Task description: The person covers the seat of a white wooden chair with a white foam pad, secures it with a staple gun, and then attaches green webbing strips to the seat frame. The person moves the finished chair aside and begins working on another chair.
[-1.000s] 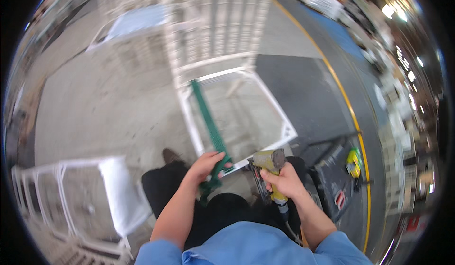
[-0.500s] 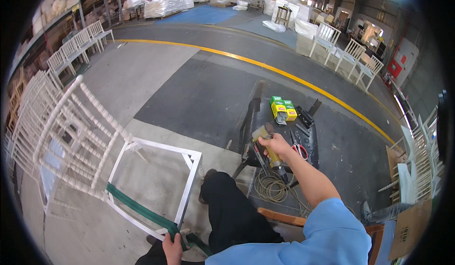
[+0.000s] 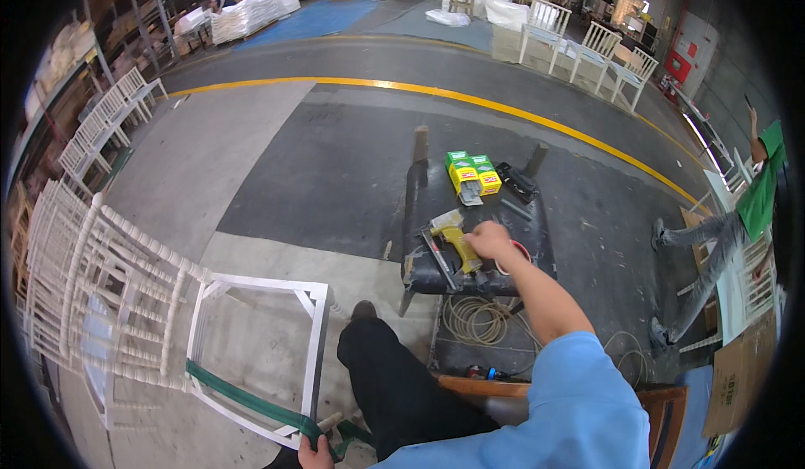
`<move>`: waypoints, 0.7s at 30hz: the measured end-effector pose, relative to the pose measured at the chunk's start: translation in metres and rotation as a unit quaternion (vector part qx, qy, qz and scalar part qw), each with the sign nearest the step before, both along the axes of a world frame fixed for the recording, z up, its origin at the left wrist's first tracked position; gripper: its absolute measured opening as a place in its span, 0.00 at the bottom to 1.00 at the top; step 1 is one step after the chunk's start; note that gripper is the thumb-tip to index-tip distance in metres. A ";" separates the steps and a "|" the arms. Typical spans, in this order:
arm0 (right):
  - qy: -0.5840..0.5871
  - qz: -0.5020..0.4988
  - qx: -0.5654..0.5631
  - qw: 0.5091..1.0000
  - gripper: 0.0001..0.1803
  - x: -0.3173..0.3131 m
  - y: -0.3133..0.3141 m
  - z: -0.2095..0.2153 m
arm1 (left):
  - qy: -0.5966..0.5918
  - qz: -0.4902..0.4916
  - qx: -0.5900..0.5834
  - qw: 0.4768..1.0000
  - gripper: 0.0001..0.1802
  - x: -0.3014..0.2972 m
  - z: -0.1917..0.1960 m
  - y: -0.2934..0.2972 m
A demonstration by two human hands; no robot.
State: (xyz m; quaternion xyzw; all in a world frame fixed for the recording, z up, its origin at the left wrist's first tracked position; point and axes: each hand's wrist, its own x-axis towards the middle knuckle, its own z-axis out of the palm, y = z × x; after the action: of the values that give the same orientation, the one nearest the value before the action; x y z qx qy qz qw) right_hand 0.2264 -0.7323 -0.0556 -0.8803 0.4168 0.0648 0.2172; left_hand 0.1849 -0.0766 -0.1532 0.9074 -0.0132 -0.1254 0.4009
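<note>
At the near corner of a white chair frame (image 3: 315,335), my left hand (image 3: 316,454) is closed on a dark green webbing strap (image 3: 250,399). The strap runs along the open seat's near rail, and its loose end hangs beside my leg. My right hand (image 3: 489,241) is over a low black work stool (image 3: 423,280), just right of a yellow staple gun (image 3: 462,249) lying there. Its fingers point down and are mostly hidden. Red-handled scissors (image 3: 517,251) lie partly behind that hand. A thin long-bladed tool (image 3: 440,259) rests left of the staple gun.
Green and yellow boxes (image 3: 471,175) of staples stand on the stool's far part, beside a black tool (image 3: 516,182). A coiled air hose (image 3: 474,321) lies below. Stacked white chairs (image 3: 59,276) crowd the left. A person in green (image 3: 761,185) is at the right.
The staple gun, held in my right hand before, now lies on the stool, with the hand at its right. My left hand stays on the strap. A person in green has come into view.
</note>
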 end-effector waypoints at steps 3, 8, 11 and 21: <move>0.006 -0.010 -0.093 0.996 0.25 -0.031 -0.010 -0.002 | -0.002 0.029 0.048 0.998 0.23 -0.006 0.003 0.011; -0.028 -0.044 -0.114 0.992 0.37 -0.088 -0.026 -0.012 | 0.144 0.104 -0.098 0.979 0.21 -0.003 0.017 -0.002; -0.018 -0.022 -0.107 0.994 0.50 -0.099 -0.022 -0.007 | 0.136 0.101 -0.173 0.970 0.19 -0.001 0.043 -0.008; -0.187 -0.148 0.327 0.914 0.17 -0.115 -0.020 0.030 | 0.244 0.149 -0.591 0.754 0.22 0.003 0.037 0.033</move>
State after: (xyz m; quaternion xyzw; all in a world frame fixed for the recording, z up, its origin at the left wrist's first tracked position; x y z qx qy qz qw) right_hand 0.1119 -0.7521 -0.0255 -0.6842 0.4499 -0.0012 0.5740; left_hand 0.1877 -0.0435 -0.1165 0.4183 0.1487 -0.2489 0.8608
